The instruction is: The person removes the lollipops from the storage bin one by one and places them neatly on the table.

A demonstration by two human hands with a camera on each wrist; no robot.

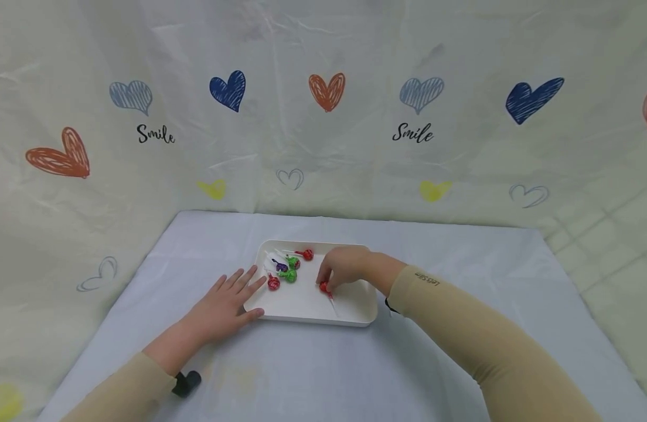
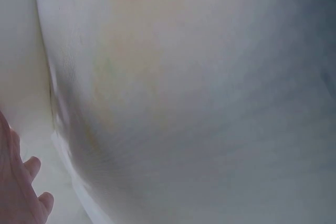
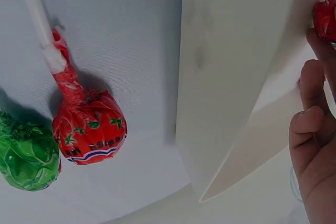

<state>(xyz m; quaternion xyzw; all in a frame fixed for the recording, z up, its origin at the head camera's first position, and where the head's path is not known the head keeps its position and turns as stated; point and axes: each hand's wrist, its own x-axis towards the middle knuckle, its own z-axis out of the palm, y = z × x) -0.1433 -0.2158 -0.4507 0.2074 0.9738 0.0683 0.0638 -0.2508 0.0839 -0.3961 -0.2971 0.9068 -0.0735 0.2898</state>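
Observation:
My right hand (image 1: 346,265) pinches a red lollipop (image 1: 324,287) over the right part of a white tray (image 1: 302,306), its stick slanting toward the near side. In the right wrist view, that red lollipop (image 3: 325,20) shows at the fingertips. My left hand (image 1: 225,308) lies with fingers spread at the tray's left edge. Inside the tray's left half are a red lollipop (image 1: 273,283), a green one (image 1: 288,275), another green one (image 1: 293,262), a purple one (image 1: 280,266) and a red one (image 1: 307,254) near the far rim.
Outside the tray wall (image 3: 226,77), a red lollipop (image 3: 90,129) and a green lollipop (image 3: 29,156) lie side by side on the white cloth (image 1: 313,369); the right arm hides them in the head view. A heart-printed curtain (image 1: 281,140) hangs behind the table.

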